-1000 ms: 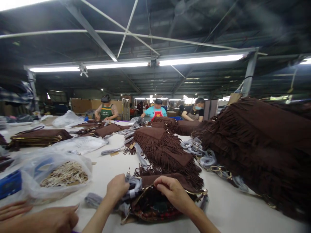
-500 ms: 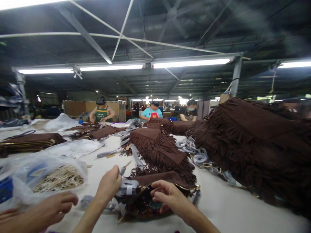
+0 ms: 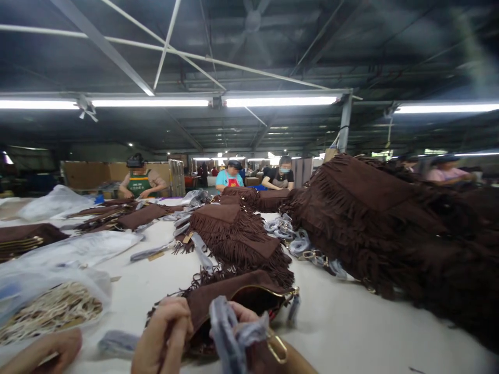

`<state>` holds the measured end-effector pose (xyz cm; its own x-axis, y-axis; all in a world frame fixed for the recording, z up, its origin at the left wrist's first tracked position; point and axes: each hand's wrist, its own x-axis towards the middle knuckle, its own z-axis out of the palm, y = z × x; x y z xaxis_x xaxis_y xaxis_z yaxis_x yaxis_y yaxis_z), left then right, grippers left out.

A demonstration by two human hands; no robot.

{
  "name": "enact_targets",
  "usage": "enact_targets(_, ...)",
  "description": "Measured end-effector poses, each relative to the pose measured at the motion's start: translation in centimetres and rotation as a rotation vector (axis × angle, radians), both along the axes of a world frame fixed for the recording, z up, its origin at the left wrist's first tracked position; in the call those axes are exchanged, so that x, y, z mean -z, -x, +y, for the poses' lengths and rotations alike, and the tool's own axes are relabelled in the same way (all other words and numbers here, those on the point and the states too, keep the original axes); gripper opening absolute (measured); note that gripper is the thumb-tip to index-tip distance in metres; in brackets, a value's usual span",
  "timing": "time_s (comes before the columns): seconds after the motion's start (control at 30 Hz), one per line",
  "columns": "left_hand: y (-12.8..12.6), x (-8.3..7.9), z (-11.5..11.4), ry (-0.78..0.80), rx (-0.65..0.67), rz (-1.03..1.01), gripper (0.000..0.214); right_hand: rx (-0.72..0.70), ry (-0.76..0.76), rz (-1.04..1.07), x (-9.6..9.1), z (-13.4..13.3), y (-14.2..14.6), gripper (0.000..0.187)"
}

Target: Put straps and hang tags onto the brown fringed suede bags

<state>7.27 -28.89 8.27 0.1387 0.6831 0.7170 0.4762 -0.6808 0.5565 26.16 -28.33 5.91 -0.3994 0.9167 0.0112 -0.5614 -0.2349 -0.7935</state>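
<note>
Grasping a plastic-wrapped strap [image 3: 226, 332] in the fingers of the right hand [image 3: 244, 312], toward the near edge of the table [image 3: 343, 322]. Folded into a loop, running mostly upright, with a gold clasp [image 3: 277, 349] at the strap's right side. Directly beyond strap and right fingers, the gaping mouth of a brown bag [image 3: 222, 291], lying near the table's near edge. Long axis slanting from near left to far right, with a gold zip [image 3: 286, 295] along the mouth toward the right end. Nearer to the mouth with the right hand; whether touching its rim, impossible to tell. At the bag's left end, the left hand [image 3: 161, 332], curled inward; whether pinching anything, hidden.

As for containers: inside the brown bag, a dark hollow with a little red lining, no contents discernible. Toward the table's left edge, a clear plastic bag [image 3: 103, 285], open at the top and filled with pale cords [image 3: 58, 306]. Between it and the left hand, a wrapped bundle [image 3: 117, 342]; just below, another person's hand [image 3: 54, 348]. Toward the far edge, behind the brown bag, fringed bags [image 3: 234, 234] in a pile; along the right edge, a tall fringed heap [image 3: 370, 202].
</note>
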Motion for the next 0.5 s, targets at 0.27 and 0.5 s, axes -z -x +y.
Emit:
enact_targets(0.27,-1.3,4.0,3.9,0.347,-0.142,0.657,0.027,-0.036,0.101,-0.379,-0.4,-0.4,-5.6,0.027)
enact_targets(0.5,-1.3,2.1,3.9,0.258,-0.213,0.455,0.021,0.298,0.189,-0.342,-0.5,1.0,-5.8,0.036)
